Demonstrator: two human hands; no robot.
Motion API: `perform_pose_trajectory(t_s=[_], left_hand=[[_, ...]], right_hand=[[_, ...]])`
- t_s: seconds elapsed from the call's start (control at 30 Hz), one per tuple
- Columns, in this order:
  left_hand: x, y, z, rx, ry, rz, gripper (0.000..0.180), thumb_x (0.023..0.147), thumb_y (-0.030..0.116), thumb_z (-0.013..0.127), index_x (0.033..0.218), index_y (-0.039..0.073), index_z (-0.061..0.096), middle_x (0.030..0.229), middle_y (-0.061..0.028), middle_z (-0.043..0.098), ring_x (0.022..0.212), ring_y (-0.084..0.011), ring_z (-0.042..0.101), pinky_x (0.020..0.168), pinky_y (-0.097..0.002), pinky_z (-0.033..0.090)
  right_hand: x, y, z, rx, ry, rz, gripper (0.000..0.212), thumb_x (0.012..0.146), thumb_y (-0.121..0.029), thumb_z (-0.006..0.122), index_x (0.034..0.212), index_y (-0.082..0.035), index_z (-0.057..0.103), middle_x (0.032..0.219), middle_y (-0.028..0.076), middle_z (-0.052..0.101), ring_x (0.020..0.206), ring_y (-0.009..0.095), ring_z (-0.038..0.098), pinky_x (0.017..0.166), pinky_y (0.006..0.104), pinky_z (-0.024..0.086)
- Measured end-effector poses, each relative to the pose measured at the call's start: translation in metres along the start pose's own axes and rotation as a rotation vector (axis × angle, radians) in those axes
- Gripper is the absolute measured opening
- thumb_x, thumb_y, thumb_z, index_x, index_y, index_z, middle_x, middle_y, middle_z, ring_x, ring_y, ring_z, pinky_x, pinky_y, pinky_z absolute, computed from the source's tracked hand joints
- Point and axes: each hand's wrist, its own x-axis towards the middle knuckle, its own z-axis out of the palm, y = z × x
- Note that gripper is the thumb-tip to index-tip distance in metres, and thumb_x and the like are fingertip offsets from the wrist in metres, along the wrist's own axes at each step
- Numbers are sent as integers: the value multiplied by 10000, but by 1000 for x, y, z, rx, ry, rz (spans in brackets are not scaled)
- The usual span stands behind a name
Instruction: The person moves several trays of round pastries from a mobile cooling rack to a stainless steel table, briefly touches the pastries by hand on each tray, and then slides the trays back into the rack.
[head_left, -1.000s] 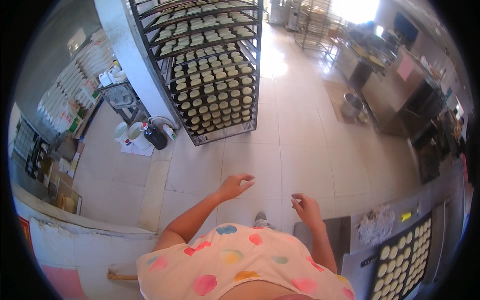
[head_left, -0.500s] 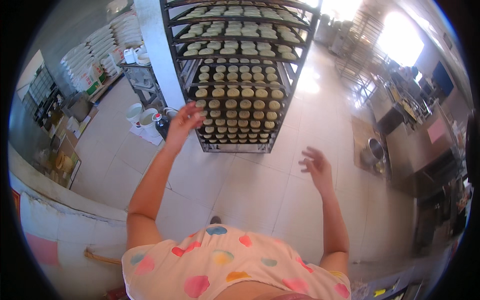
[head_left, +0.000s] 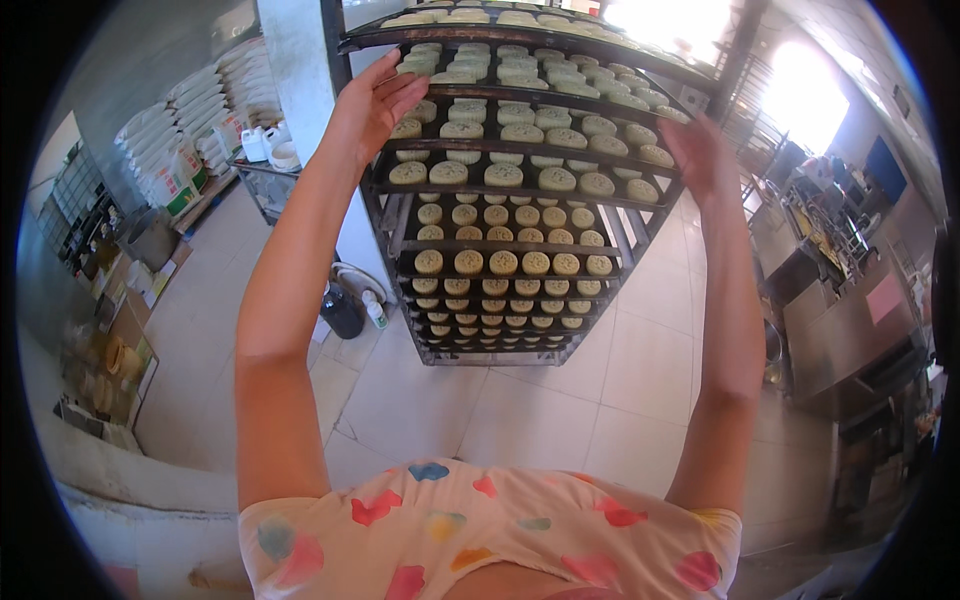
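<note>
A tall metal rack (head_left: pixel 400 268) stands right in front of me, its levels filled with dark baking trays (head_left: pixel 440 188). Rows of round, pale cakes (head_left: pixel 503 174) with patterned tops lie on them; they look like mooncakes. Both my arms are raised to the rack's upper part. My left hand (head_left: pixel 372 108) is at its left side, fingers stretched out beside a tray's end and the cakes there. At the opposite side, my right hand (head_left: pixel 703 160) has its fingers extended by the tray ends, a little blurred. Whether either hand touches the metal I cannot tell. Neither visibly holds anything.
A white pillar (head_left: pixel 300 80) rises close to the rack's left side. A dark bottle (head_left: pixel 342 312) and a small white bottle (head_left: pixel 374 310) stand on the floor there. Stacked white sacks (head_left: pixel 165 150) line the left wall. Metal worktables (head_left: pixel 835 320) stand at the right.
Both hands have risen and spread apart, from lower in front of me to the two sides of the rack. The rack now appears nearer and larger.
</note>
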Motion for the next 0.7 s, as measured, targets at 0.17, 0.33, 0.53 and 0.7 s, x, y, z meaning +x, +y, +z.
perform_pose_trajectory(t_s=[0.17, 0.33, 0.53, 0.7], left_hand=[[88, -7, -7, -223, 38, -79, 558, 782, 223, 687, 1196, -13, 397, 1223, -271, 396, 1062, -423, 505, 928, -473, 463], [127, -4, 5, -260, 42, -94, 442, 783, 261, 668, 1048, -56, 510, 1129, -256, 517, 1094, -379, 497, 956, -480, 444], [135, -7, 8, -335, 48, -77, 398, 747, 77, 566, 1071, -129, 465, 1163, -280, 505, 1144, -405, 464, 996, -544, 379], [117, 7, 24, -318, 22, -110, 411, 746, 26, 537, 1102, -155, 437, 1192, -286, 484, 1172, -416, 437, 1017, -545, 356]], right_hand=[[89, 5, 29, 104, 15, 18, 407, 831, -215, 604, 1104, 48, 456, 1042, 318, 521, 988, 376, 571, 840, 378, 539], [142, 28, 41, 273, 45, -66, 461, 761, -251, 646, 1123, -50, 442, 1042, 155, 518, 936, 336, 562, 857, 503, 490], [151, 35, 40, 327, -111, -85, 336, 774, -194, 561, 1049, -29, 462, 974, 158, 591, 919, 355, 604, 861, 529, 488], [124, 17, 46, 336, -92, -99, 345, 776, -184, 536, 1053, -2, 436, 1007, 188, 554, 982, 393, 567, 875, 544, 481]])
